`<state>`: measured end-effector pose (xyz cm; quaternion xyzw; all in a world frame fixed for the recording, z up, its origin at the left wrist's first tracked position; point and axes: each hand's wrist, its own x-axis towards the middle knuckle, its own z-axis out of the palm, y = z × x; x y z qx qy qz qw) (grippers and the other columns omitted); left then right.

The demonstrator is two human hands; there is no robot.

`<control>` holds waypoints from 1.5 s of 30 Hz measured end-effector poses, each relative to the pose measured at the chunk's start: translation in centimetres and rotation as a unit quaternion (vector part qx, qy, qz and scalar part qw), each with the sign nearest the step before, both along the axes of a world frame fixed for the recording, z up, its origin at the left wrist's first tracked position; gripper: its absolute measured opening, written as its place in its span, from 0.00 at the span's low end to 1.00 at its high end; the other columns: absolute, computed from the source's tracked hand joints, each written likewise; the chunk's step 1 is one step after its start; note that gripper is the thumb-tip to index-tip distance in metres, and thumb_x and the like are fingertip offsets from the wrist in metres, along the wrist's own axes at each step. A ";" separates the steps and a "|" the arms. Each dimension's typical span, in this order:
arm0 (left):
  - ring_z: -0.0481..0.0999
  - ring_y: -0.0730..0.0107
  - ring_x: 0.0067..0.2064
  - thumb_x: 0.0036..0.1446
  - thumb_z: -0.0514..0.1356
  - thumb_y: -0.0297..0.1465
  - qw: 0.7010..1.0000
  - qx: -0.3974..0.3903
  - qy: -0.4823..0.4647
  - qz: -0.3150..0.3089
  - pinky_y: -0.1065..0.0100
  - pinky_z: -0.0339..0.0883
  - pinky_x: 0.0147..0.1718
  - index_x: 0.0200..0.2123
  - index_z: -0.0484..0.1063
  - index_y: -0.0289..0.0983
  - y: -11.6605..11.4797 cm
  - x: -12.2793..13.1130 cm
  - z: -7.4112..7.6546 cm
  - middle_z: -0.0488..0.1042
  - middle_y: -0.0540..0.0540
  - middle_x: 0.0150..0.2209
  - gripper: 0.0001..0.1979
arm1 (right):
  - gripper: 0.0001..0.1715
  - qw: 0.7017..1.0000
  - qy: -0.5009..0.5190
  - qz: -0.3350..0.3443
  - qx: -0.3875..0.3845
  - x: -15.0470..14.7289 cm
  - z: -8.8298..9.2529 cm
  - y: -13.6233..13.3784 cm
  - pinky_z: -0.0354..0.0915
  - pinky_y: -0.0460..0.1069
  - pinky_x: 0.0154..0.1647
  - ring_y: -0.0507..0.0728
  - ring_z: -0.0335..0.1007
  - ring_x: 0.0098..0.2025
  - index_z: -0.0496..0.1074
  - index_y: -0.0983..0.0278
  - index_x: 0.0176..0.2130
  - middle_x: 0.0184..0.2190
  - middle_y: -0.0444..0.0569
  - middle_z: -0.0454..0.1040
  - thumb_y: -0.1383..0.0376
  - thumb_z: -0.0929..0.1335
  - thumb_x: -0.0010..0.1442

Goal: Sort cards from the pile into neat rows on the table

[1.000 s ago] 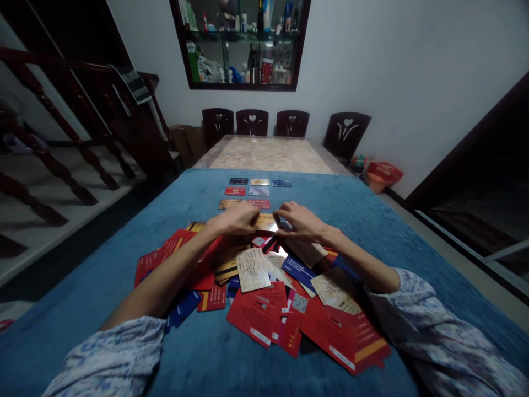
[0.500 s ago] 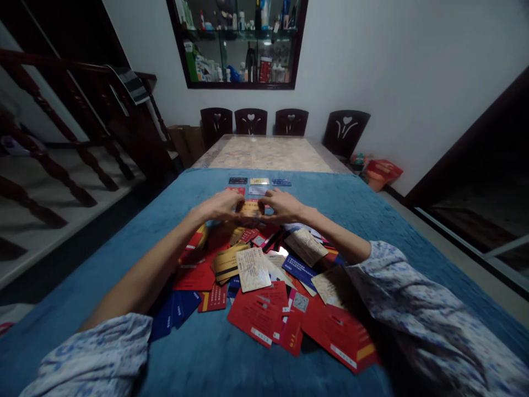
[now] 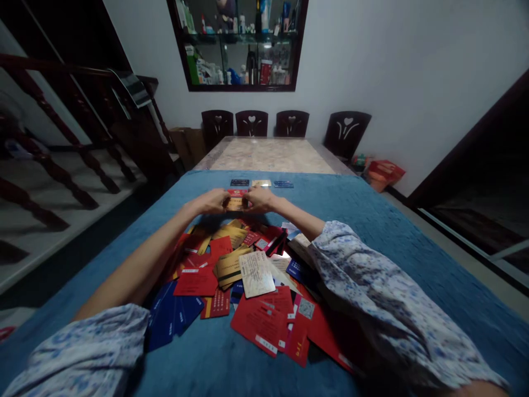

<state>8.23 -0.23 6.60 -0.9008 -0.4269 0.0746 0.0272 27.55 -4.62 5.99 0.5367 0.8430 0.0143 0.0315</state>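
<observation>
In the head view, the left hand [image 3: 210, 202] and the right hand [image 3: 261, 199] each pinch one end of a thin golden plastic card [image 3: 235, 204], in the upper middle of the frame. A second ago they held it over the loose pile of red and blue cards [image 3: 252, 286]; now it is beside the neat rows of small cards [image 3: 261, 183].

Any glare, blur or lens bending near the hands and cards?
Head view: dim room light, with shadow under both forearms on the card pile. Head view: one bright glare spot on a card mid-pile. Head view: left hand, right hand and the gold card between them read sharp enough; the right sleeve is smeared. Head view: wide-angle bending at the edges.
</observation>
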 end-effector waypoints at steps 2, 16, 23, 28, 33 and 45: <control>0.78 0.58 0.44 0.49 0.60 0.27 1.000 0.003 0.006 0.001 0.69 0.69 0.41 0.40 0.77 0.36 0.6 -0.2 -0.4 0.80 0.42 0.41 0.13 | 0.23 1.000 -0.008 -0.002 -0.007 -0.5 0.0 0.4 0.68 0.55 0.54 0.69 0.67 0.61 0.78 0.61 0.53 0.58 0.60 0.74 0.53 0.69 0.64; 0.79 0.60 0.43 0.47 0.60 0.28 0.998 -0.046 -0.004 0.035 0.72 0.69 0.39 0.41 0.78 0.36 3.2 -0.7 -2.7 0.81 0.45 0.39 0.15 | 0.23 0.998 -0.039 -0.006 -0.053 -2.3 -0.7 2.8 0.65 0.64 0.61 0.72 0.65 0.64 0.78 0.63 0.54 0.60 0.59 0.75 0.59 0.69 0.61; 0.78 0.61 0.41 0.44 0.60 0.29 0.997 -0.060 -0.015 0.043 0.71 0.69 0.38 0.36 0.78 0.36 3.8 -0.8 -3.1 0.80 0.46 0.36 0.14 | 0.22 0.997 -0.046 -0.019 -0.055 -2.8 -1.1 3.5 0.67 0.63 0.60 0.71 0.67 0.64 0.79 0.65 0.52 0.58 0.60 0.76 0.60 0.69 0.60; 0.76 0.62 0.37 0.42 0.59 0.29 0.996 -0.067 -0.032 0.044 0.71 0.66 0.34 0.30 0.76 0.36 3.9 -0.6 -3.2 0.78 0.47 0.31 0.09 | 0.23 0.997 -0.045 -0.023 -0.057 -3.1 -1.0 3.8 0.71 0.60 0.57 0.70 0.70 0.62 0.79 0.68 0.52 0.55 0.62 0.78 0.60 0.70 0.59; 0.74 0.65 0.33 0.39 0.59 0.27 0.993 -0.080 -0.065 0.060 0.72 0.64 0.31 0.25 0.73 0.37 3.6 -0.6 -3.3 0.74 0.49 0.26 0.05 | 0.22 0.996 -0.047 -0.030 -0.069 -3.5 -0.6 3.8 0.73 0.54 0.51 0.67 0.77 0.54 0.79 0.70 0.50 0.47 0.62 0.82 0.62 0.71 0.58; 0.78 0.60 0.39 0.45 0.61 0.25 0.993 -0.052 -0.019 0.105 0.70 0.71 0.39 0.37 0.77 0.34 2.5 0.8 -3.5 0.80 0.41 0.38 0.13 | 0.27 0.997 -0.049 -0.022 -0.058 -3.3 -1.0 3.7 0.71 0.57 0.56 0.69 0.72 0.60 0.77 0.70 0.54 0.55 0.63 0.78 0.60 0.70 0.58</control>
